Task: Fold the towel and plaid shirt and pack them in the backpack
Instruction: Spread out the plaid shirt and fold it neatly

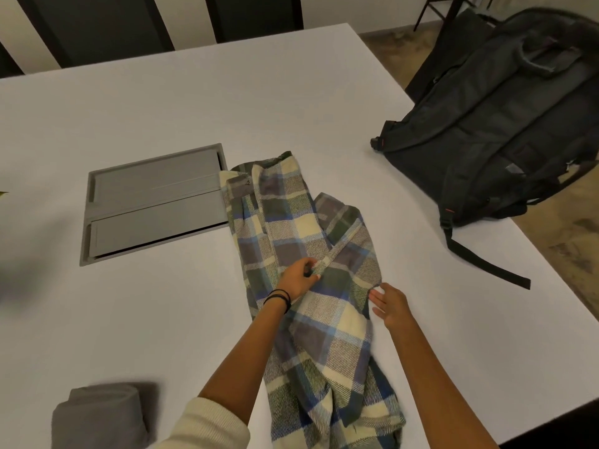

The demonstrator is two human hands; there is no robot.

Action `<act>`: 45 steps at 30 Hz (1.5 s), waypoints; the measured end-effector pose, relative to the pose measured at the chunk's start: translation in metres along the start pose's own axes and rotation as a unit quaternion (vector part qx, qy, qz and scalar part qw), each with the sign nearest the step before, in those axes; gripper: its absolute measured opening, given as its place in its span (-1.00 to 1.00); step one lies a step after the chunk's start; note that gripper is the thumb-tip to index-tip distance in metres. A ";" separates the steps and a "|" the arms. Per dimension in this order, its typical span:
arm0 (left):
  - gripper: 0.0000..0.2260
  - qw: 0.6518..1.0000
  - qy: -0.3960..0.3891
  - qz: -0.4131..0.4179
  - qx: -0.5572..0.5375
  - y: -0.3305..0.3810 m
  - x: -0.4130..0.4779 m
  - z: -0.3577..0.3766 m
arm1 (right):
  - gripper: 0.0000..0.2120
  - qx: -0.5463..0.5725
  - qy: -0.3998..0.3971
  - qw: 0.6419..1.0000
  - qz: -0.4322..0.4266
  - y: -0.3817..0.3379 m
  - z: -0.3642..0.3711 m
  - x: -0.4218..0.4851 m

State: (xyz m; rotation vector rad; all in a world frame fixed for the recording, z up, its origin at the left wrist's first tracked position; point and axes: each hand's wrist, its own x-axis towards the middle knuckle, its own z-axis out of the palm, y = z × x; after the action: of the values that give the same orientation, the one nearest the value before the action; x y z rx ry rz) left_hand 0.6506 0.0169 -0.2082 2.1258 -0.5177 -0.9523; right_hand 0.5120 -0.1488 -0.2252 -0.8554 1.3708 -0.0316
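Left hand [296,278] pinches a narrow edge strip of the plaid shirt [291,228], forearm angled across the cloth. Right hand [390,307] flat, fingers straight, touching the shirt's right edge. Shirt lies lengthwise on the white table [129,319]. Folded grey towel [100,416] near-left; black backpack [502,124] far right.

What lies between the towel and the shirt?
The left forearm and cream sleeve cross bare table between the towel and the shirt, as the head view shows.

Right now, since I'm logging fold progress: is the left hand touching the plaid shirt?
Touching. The head view shows the left hand pinching a folded strip of the plaid shirt.
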 end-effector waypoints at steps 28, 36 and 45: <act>-0.89 0.936 -0.347 -0.046 -0.023 -0.024 -0.022 -0.068 | -0.58 0.042 -0.157 0.975 -0.149 -0.041 0.052 -0.014; -0.82 0.982 -0.183 -0.040 -0.026 -0.005 -0.013 -0.069 | -0.56 0.030 -0.195 0.953 -0.228 -0.023 0.053 -0.023; -0.52 0.961 -0.029 -0.085 -0.260 0.023 0.024 -0.056 | -0.57 -0.054 -0.320 0.922 -0.212 -0.023 0.049 -0.042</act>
State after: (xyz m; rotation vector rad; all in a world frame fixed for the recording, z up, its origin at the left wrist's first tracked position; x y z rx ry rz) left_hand 0.7074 0.0127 -0.1765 1.6843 -0.0906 -1.1070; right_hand 0.5543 -0.1199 -0.1799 -1.1207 0.5648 -0.0081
